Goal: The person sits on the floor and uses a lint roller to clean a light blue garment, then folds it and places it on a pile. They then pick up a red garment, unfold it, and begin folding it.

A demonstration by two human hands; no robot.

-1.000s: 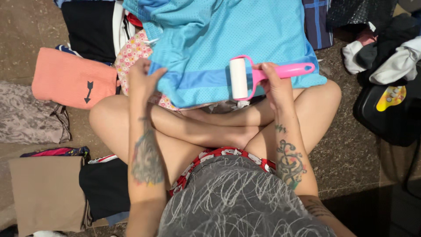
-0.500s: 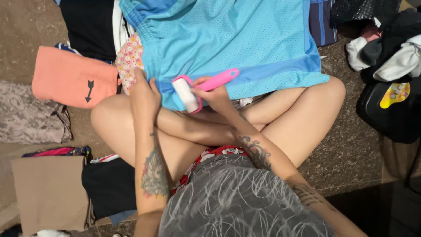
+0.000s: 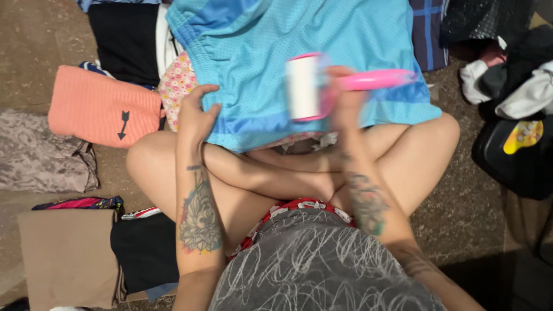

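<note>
She sits cross-legged, the light-blue mesh shorts spread over her knees. Her left hand presses flat, fingers spread, on the shorts' near left corner. Her right hand — blurred — is closed around the pink lint roller, its white drum on the shorts' middle. Left of the shorts lies a folded coral garment.

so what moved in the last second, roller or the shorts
The lint roller, gripped throughout in the right hand, moved: half a second ago it was low on the left hem of the blue shorts, angled; now it is up and to the right, handle level, blurred with motion. The left hand still pins the shorts' left hem. The shorts and the folded clothes around barely shifted.
</note>
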